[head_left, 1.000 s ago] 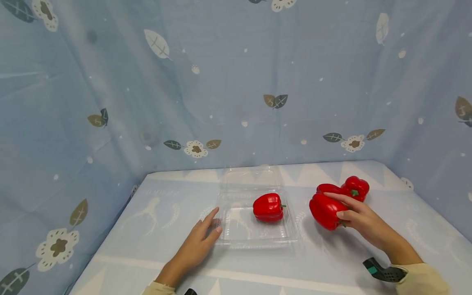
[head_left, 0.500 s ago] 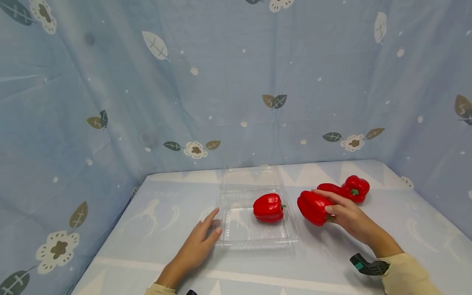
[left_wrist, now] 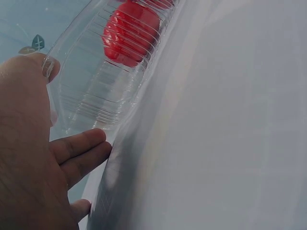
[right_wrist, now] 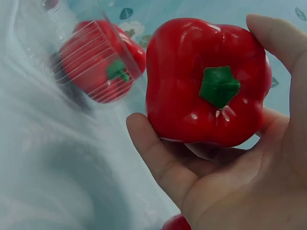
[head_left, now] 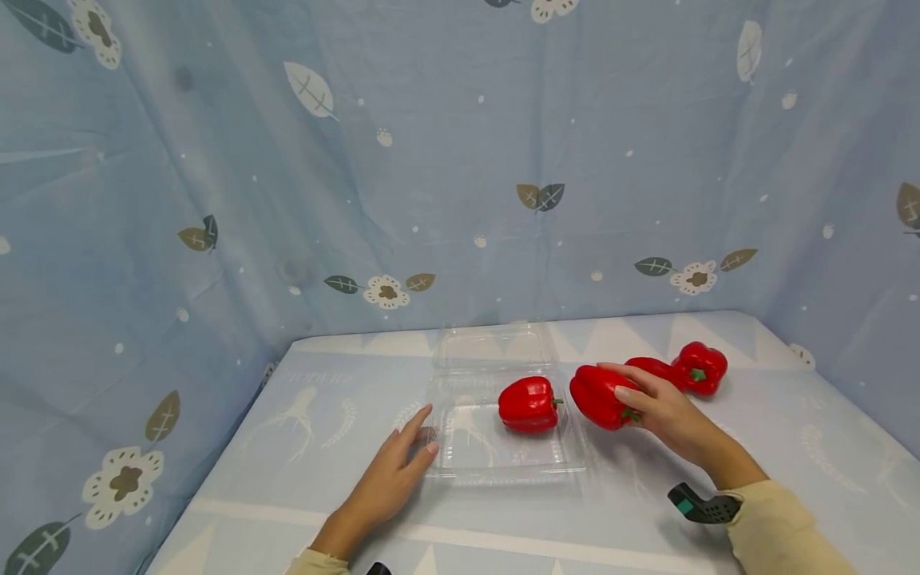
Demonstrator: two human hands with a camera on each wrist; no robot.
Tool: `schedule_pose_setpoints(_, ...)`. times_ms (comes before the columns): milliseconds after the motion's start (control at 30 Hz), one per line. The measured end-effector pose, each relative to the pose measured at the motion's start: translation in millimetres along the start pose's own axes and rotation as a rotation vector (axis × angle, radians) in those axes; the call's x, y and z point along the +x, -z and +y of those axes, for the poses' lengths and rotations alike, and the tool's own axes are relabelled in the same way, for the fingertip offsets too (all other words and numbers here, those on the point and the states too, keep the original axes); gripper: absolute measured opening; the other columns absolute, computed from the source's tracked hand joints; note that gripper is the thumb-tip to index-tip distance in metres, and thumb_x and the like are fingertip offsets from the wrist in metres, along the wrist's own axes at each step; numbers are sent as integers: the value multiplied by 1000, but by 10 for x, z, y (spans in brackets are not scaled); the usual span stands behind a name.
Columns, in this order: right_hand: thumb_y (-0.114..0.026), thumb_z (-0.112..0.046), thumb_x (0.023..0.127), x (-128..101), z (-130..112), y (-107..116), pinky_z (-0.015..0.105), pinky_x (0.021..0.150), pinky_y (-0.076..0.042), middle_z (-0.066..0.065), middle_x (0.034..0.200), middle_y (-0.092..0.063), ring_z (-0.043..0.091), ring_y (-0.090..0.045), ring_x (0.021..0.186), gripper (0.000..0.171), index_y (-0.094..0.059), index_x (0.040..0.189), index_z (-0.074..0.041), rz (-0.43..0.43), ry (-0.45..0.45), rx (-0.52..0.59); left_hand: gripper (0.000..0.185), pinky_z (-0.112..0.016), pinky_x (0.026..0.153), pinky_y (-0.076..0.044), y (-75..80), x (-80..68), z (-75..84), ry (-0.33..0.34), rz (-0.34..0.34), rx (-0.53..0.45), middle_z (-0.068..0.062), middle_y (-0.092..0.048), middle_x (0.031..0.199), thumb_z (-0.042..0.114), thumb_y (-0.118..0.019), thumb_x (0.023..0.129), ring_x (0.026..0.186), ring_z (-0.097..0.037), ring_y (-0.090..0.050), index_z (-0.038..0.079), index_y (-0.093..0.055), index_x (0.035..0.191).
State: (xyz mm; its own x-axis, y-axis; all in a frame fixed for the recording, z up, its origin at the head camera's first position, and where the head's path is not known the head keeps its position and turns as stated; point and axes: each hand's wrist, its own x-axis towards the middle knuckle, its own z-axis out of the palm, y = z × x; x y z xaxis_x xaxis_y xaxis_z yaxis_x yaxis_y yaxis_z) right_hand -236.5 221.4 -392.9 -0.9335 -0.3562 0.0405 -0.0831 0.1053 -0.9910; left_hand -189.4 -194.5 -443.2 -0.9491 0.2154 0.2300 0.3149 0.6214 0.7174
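My right hand [head_left: 670, 415] grips a red bell pepper [head_left: 598, 397] just right of a clear plastic clamshell box [head_left: 460, 459]. In the right wrist view, the green stem of the held pepper [right_wrist: 208, 52] faces the camera, with thumb and fingers around its sides. Another red bell pepper [head_left: 528, 405] lies on its side within the box, towards its right. My left hand [head_left: 383, 483] rests at the box's left edge. Its fingers look extended, and the left wrist view has them against the ribbed box wall [left_wrist: 103, 98].
Behind the right hand lie another red bell pepper [head_left: 699, 367] and a red piece [head_left: 656, 369], partly hidden by that hand. The box's lid [head_left: 496, 347] is folded back towards the patterned blue curtain [head_left: 460, 160]. A pale printed cloth [head_left: 287, 471] covers the table.
My right hand has carried the held pepper leftward and slightly up, close to the box's right side. The left hand, the box and the other peppers have stayed put.
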Motion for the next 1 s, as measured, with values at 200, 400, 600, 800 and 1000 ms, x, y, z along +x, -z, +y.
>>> schedule_pose_setpoints(200, -58, -23, 95, 87, -28, -32, 44, 87, -52, 16, 140, -35, 38, -37, 123, 56, -36, 146, -15, 7, 26, -5, 55, -48, 116, -10, 1, 8, 2, -9, -5, 2, -2, -61, 126, 37, -51, 98, 128, -23, -45, 31, -30, 149)
schedule_pose_setpoints(400, -61, -24, 93, 172, -98, -80, 44, 90, -51, 13, 144, -32, 39, -32, 128, 61, -34, 148, -20, 16, 42, -1, 56, -46, 116, -8, 15, 0, 18, 13, -19, -21, 1, -61, 126, 41, -51, 98, 129, -23, -42, 36, -29, 148)
schedule_pose_setpoints(600, -62, -27, 93, 236, -163, -145, 44, 93, -49, 11, 146, -31, 37, -31, 129, 62, -33, 148, -21, 30, 50, 21, 56, -46, 116, -7, 15, 4, 23, 33, -30, -16, 1, -60, 126, 41, -51, 98, 129, -23, -42, 37, -27, 149)
schedule_pose_setpoints(800, -62, -27, 92, 289, -181, -195, 43, 94, -48, 13, 146, -32, 38, -34, 128, 64, -32, 148, -18, 22, 39, 16, 56, -47, 116, -8, 8, 0, 17, 25, -24, -16, 1, -60, 126, 38, -51, 98, 129, -24, -43, 39, -28, 148)
schedule_pose_setpoints(1000, -63, -30, 91, 321, -232, -241, 39, 92, -50, 13, 144, -34, 38, -36, 127, 65, -33, 148, -18, 32, 39, -2, 55, -45, 117, -7, 17, -7, 18, 34, -29, -20, 2, -60, 126, 41, -51, 98, 129, -21, -42, 40, -28, 148)
